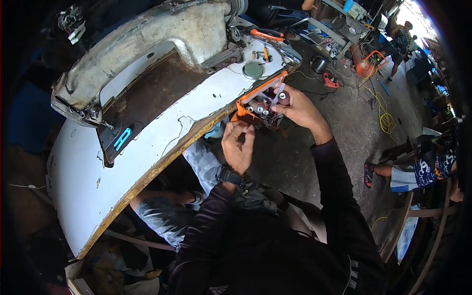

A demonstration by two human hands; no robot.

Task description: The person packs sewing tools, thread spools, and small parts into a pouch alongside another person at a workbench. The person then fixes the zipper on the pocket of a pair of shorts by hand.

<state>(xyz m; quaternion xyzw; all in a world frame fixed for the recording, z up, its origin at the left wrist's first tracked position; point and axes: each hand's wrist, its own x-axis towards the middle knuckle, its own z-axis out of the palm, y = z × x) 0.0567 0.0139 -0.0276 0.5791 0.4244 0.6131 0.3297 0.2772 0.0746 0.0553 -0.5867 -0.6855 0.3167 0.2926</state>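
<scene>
At the table's front edge is an opened orange plastic casing (260,88), with wires and several small silver-ended cylinders (259,109) inside. My right hand (304,110) grips a brownish cylinder with a silver end (283,97) at the casing's right side. A pale translucent strip (277,93) stands beside that cylinder. My left hand (238,145) is just below the casing's lower left corner, thumb and fingertips pinched together. Whatever may be between those fingertips is too small to make out.
A large worn sewing machine (142,49) stands on the white table (162,128). A blue cutter (123,139) lies on its dark base. Orange-handled pliers (267,35), small parts and a round green lid (253,71) lie rearward. Yellow cable (386,120) coils on the floor; other people are at right.
</scene>
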